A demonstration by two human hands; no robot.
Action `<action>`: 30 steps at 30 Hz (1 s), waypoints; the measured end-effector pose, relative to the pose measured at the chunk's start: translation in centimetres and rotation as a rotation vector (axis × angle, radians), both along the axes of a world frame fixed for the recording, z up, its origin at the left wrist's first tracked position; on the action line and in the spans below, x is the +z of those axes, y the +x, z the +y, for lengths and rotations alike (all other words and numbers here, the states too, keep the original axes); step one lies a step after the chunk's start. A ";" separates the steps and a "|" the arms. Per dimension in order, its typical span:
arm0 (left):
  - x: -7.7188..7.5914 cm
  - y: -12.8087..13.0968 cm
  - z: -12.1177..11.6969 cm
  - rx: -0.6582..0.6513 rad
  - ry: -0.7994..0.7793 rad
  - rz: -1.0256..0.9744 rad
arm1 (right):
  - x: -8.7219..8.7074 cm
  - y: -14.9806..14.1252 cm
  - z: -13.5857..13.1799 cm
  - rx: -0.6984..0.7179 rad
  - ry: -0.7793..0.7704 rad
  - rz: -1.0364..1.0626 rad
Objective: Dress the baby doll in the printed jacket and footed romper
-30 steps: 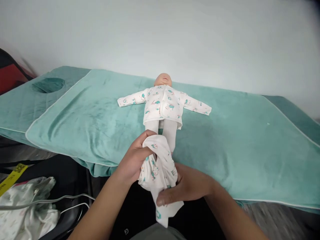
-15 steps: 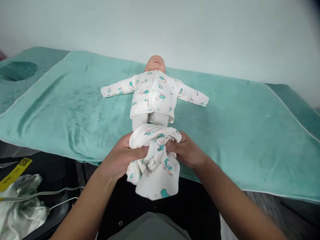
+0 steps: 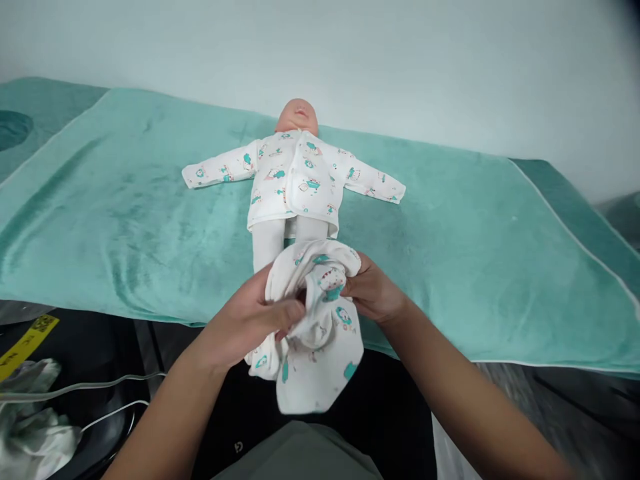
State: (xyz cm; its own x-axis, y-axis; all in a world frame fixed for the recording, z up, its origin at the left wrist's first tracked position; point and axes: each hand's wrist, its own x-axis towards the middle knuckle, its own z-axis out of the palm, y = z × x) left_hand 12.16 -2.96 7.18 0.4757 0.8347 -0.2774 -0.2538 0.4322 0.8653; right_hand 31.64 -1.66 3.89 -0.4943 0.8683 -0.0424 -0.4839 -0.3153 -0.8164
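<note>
Leftmost in my feed, off the near edge of the bed [image 3: 450, 267], a crumpled cloth [image 3: 45, 443] lies on a black chair [image 3: 95, 353] beside a yellow strip [image 3: 27, 347]. Moving right, my left hand [image 3: 243, 323] grips the patterned garment [image 3: 320, 390], thumb pressed over its gathered band, fingers mostly hidden behind. The garment is held up at the near edge, its loose panel hanging down. Behind it the doll [image 3: 297, 117] lies face up, head by the far edge, in a printed jacket [image 3: 300, 177] with both sleeves spread; the cloth hides its feet, so I can't tell whether they touch. On the right, my right hand [image 3: 377, 290] pinches the band's other side. I judge this step to be gathering the fabric and working its opening free — the next move calls for a steady two-sided hold, without twisting the folds.
</note>
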 end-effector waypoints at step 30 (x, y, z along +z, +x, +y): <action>-0.3 0.7 -0.7 0.110 -0.295 -0.277 | 1.1 -0.9 -2.5 0.136 -0.075 -0.159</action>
